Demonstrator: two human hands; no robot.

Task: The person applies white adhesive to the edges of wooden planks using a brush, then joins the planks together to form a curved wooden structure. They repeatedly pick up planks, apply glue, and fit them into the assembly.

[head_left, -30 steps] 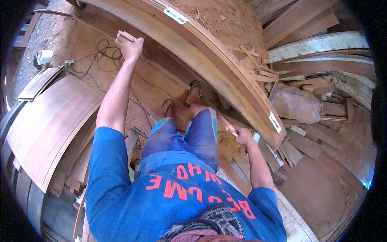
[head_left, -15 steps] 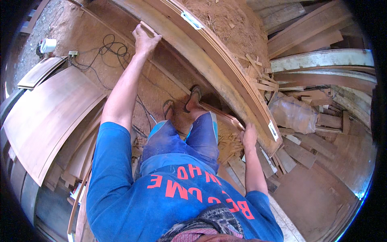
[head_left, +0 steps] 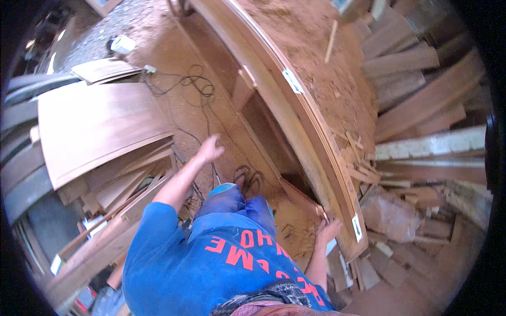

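Head view looking down: the person's left hand [head_left: 210, 149] hangs in the air above the sawdust-covered floor [head_left: 174, 63], fingers loosely spread and released, gripping nothing; a black cable [head_left: 190, 84] lies on the floor beyond it. The right hand [head_left: 328, 230] rests on the lower end of the long curved wooden frame [head_left: 295, 105], fingers bent against its edge near a thin wooden strip [head_left: 300, 196]; whether they fully close around it cannot be told. The frame runs from upper centre down to the right hand, standing beside a heap of wood offcuts [head_left: 416, 174]. Bent plywood sheets [head_left: 100, 126] lie to the left.
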